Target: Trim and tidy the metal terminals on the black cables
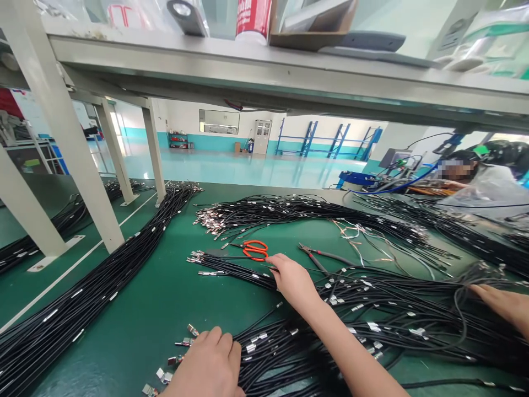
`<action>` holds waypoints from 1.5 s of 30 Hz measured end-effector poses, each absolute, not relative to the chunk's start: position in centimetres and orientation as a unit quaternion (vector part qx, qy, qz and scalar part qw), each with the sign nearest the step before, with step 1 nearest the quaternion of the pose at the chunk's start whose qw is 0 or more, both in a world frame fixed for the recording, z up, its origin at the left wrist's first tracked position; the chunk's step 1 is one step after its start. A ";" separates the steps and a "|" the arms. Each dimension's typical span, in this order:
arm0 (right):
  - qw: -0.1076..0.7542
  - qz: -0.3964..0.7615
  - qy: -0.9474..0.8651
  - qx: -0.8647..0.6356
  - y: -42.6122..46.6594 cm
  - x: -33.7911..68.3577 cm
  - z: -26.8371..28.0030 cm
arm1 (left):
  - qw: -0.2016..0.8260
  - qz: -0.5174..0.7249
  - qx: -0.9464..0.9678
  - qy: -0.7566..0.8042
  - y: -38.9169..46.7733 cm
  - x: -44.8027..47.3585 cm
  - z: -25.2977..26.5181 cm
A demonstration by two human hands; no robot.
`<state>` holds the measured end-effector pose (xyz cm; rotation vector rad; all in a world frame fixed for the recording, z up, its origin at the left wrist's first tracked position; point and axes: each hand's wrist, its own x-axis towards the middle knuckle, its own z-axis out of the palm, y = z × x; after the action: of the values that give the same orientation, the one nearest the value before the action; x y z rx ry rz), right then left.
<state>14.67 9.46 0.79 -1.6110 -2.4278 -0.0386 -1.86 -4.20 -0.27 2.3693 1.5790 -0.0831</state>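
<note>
My left hand point(209, 364) is closed over the end of a bundle of black cables point(273, 353) at the front of the green table. Metal connectors point(164, 376) stick out past its knuckles. My right hand point(292, 282) reaches forward, thumb and fingers pinched on a thin black cable point(269, 267) above a smaller cable bundle point(231, 267). Its fingertips are close to orange-handled scissors point(255, 250). To the right of them lie wire cutters point(312, 252) with dark red and grey handles. White label tags point(374, 326) dot the cables.
Another person's hand point(504, 306) rests by the cables at the right edge. A long cable bundle point(124, 270) runs along the left, near shelf posts point(78, 138). A further bundle point(289, 208) lies behind the tools. The shelf point(264, 63) spans overhead. A co-worker sits at far right.
</note>
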 end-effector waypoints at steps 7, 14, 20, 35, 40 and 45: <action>0.062 -0.061 -0.830 -0.551 13.3 13.1 -0.4 | 0.150 0.011 0.820 0.551 -3.9 -1.9 1.3; 0.121 -0.125 -0.823 -0.541 12.8 14.2 1.8 | 0.238 0.215 0.766 0.558 -2.7 -3.7 2.2; 0.302 -0.173 -0.805 -0.480 9.2 16.0 2.1 | 0.508 0.568 0.434 0.481 2.0 -4.1 2.8; 0.448 0.197 -0.761 -0.427 4.6 15.5 3.5 | 0.538 0.453 0.555 0.444 2.5 -1.6 3.8; 0.453 0.309 -0.717 -0.430 3.4 14.7 4.1 | 0.559 0.320 0.622 0.445 1.2 0.0 3.0; 0.442 0.302 -0.712 -0.455 3.4 14.7 3.8 | 0.523 0.370 0.607 0.470 1.0 0.3 3.6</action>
<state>14.67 3.42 3.79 -1.1283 -1.7666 0.7494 0.28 1.00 3.56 1.4526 1.1247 0.8868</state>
